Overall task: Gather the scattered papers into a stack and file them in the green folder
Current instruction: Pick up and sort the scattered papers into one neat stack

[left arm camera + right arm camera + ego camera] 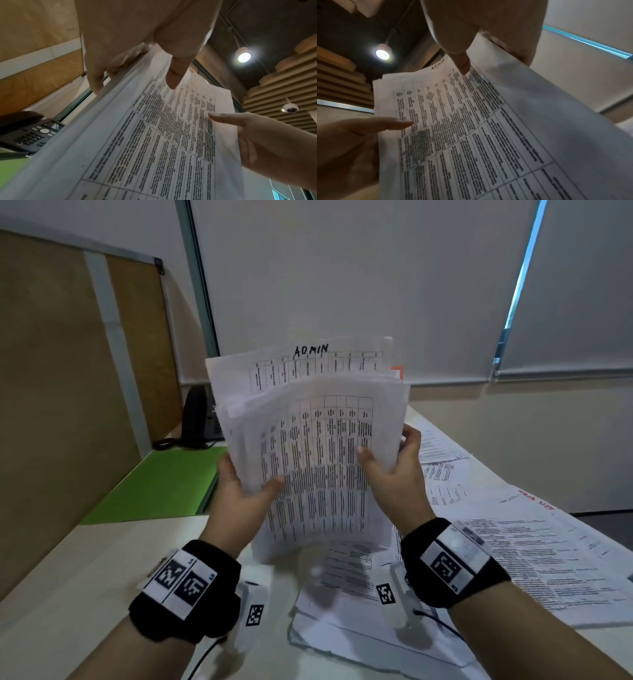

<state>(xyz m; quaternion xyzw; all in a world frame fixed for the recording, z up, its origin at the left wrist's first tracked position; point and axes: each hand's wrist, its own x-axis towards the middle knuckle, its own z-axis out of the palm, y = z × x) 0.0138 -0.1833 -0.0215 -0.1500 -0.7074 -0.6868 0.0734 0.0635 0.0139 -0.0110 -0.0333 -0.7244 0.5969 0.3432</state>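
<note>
Both hands hold the paper stack (pixel 310 446) upright above the worktop (pixel 85 570), sheets fanned and uneven at the top. Left hand (pixel 239 491) clamped on the stack's left edge, thumb on the front sheet, fingers behind and hidden in the head view. Right hand (pixel 394 470) clamped on the right edge, thumb in front, fingertips just showing past the edge. Front sheet is a printed table, text too blurred to read; a sheet behind reads "ADMIN" by hand. An orange corner peeks behind the stack's top right, can't tell what it is. Green folder (pixel 161 487) lies flat on the worktop left of the stack, its right part hidden by the stack and left hand. Desk phone (pixel 200 419) behind the folder, partly covered by the stack. More loose papers (pixel 513 542) lie on the worktop right of and below the stack, some cut off at the frame edge. Stack's bottom edge is blurred.
</note>
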